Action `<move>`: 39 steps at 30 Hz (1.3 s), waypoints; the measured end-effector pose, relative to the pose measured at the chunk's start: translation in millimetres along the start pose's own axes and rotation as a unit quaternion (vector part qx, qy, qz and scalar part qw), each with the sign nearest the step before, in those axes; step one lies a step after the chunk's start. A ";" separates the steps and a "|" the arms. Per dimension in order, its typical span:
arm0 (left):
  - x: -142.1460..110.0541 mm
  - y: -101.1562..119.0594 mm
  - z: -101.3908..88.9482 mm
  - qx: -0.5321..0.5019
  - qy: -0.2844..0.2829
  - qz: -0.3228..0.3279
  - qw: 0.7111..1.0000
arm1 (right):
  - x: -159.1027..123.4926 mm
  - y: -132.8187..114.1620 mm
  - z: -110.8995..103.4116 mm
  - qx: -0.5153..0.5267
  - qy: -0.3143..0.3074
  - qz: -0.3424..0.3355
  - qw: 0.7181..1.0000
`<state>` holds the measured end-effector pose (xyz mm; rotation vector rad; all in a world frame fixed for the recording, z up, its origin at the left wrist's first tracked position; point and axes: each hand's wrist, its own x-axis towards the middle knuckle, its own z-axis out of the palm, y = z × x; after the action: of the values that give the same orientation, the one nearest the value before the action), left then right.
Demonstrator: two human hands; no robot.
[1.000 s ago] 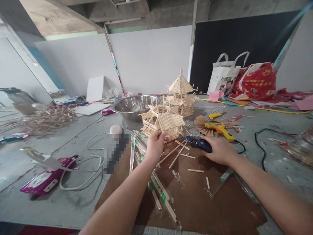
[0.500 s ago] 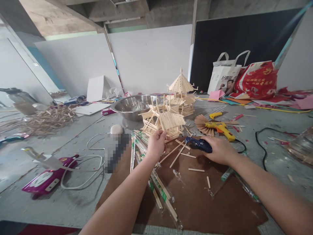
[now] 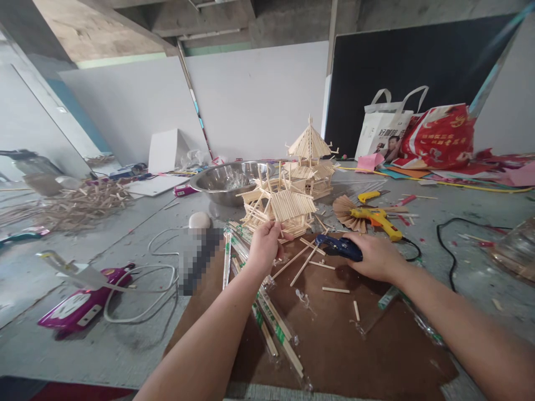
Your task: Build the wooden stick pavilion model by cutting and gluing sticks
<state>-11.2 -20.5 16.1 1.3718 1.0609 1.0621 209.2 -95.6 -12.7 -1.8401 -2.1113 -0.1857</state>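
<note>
My left hand (image 3: 262,246) pinches a thin wooden stick against the near edge of a small stick-built model house (image 3: 281,207). My right hand (image 3: 375,257) grips a dark blue glue gun (image 3: 340,247), its nozzle pointing left toward the model. Both rest over a brown board (image 3: 343,334) strewn with loose sticks (image 3: 304,264). Wrapped chopsticks (image 3: 267,317) lie under my left forearm.
A taller stick pagoda (image 3: 310,159) and a steel bowl (image 3: 225,181) stand behind the model. A yellow glue gun (image 3: 376,218) lies on a stick fan at right, with a black cable (image 3: 449,250). Bags (image 3: 437,138) sit at the back right. A purple device (image 3: 79,306) with a white cord lies left, beside a stick pile (image 3: 79,203).
My left hand has shifted slightly lower and nearer at the model's edge. The right hand and blue glue gun stay in place.
</note>
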 end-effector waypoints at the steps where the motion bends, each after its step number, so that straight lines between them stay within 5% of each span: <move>1: 0.2 0.0 -0.4 0.002 0.000 -0.003 1.000 | 0.0 0.1 0.0 0.000 -0.001 0.000 1.000; 39: 1.9 -0.3 -1.4 -0.035 0.001 -0.022 0.999 | -0.1 -2.1 -1.3 0.007 -0.016 -0.002 1.000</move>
<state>-12.2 -18.3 16.0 1.2869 1.0420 1.0580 207.4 -96.4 -11.3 -1.8432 -2.1325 -0.1424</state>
